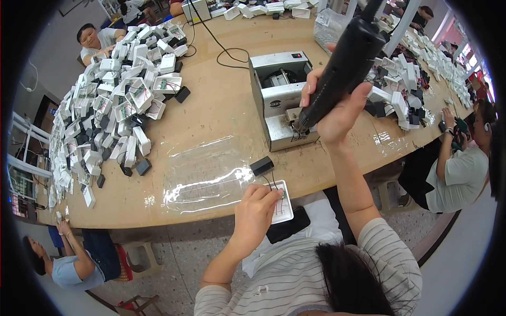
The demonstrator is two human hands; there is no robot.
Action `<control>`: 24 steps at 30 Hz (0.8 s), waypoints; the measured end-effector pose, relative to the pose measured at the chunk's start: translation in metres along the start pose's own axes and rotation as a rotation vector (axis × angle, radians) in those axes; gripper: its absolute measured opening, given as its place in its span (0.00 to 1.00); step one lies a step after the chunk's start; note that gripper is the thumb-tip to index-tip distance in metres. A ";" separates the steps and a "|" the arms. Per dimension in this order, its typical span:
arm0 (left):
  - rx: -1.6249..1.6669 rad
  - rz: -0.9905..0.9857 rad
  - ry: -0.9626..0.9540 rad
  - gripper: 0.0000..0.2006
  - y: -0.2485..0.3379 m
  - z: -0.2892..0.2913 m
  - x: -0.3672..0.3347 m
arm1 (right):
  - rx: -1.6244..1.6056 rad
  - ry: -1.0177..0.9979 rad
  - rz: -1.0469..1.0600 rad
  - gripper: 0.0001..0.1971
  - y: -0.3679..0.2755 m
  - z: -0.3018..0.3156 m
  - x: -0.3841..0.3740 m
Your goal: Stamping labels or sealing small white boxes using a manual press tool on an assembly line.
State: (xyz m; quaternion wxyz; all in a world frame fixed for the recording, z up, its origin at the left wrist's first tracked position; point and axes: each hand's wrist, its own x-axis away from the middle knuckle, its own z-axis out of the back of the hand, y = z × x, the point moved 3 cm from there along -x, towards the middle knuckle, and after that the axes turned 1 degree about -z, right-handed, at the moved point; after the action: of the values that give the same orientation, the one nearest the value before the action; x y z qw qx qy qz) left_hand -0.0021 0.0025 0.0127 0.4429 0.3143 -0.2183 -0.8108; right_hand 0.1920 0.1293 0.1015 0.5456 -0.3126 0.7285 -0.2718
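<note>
My right hand is wrapped round a black electric screwdriver, whose tip points down at the front of a metal screw feeder. Whether the tip touches the feeder I cannot tell. At the table's near edge my left hand grips a white plastic case by its left side, fingertips inside it. The case lies with its open side up and shows a small green circuit board and thin wires. Dark wires run from it to a black box on the table just beyond.
A big heap of white cases with black boxes covers the table's left; another heap lies right of the feeder. A black phone-like slab rests on my lap. A cable trails behind the feeder. People sit around the table.
</note>
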 end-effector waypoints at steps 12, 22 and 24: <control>0.030 0.034 0.017 0.10 0.000 -0.001 -0.002 | 0.107 -0.044 0.038 0.47 0.010 -0.004 0.006; 0.032 0.018 0.000 0.09 -0.003 -0.002 0.000 | 0.302 -0.040 0.104 0.36 0.013 -0.010 0.016; 0.059 0.034 0.013 0.11 -0.004 -0.002 0.000 | 0.355 -0.011 0.047 0.36 0.017 -0.008 0.025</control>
State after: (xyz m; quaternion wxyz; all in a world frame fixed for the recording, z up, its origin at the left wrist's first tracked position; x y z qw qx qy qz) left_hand -0.0030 0.0047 0.0090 0.4487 0.3286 -0.2444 -0.7944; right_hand 0.1761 0.1220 0.0758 0.6022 -0.1958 0.6734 -0.3815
